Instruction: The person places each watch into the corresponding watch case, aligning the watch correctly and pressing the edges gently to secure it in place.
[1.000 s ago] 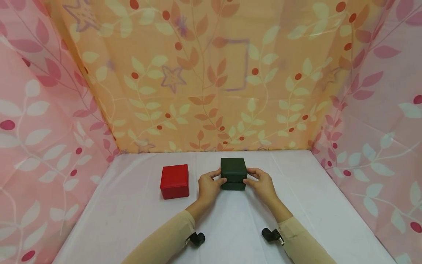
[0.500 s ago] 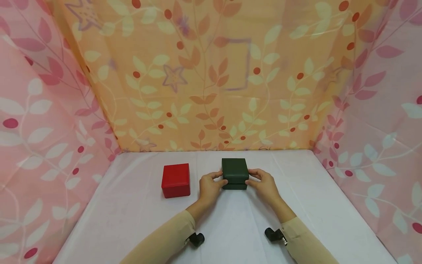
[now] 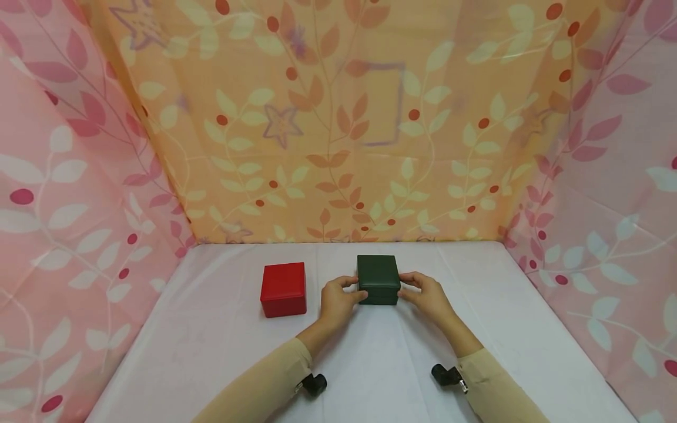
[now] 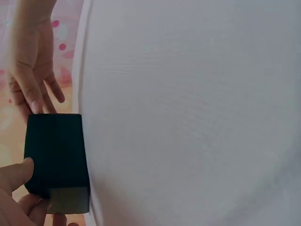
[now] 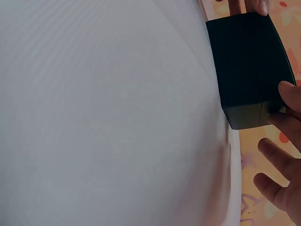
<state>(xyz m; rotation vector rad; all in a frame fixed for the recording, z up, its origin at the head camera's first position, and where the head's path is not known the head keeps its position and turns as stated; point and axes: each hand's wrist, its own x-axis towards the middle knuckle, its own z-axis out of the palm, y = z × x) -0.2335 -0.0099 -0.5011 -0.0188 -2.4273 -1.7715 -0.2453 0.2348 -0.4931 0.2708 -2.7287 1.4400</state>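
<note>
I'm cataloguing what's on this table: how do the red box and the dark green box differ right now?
The red box lies alone, touched by neither hand; the dark green box is held between the left hand and the right hand. The red box lies nearer the left curtain, the dark green one about mid-table. Both are closed, squarish boxes on the white table.
</note>
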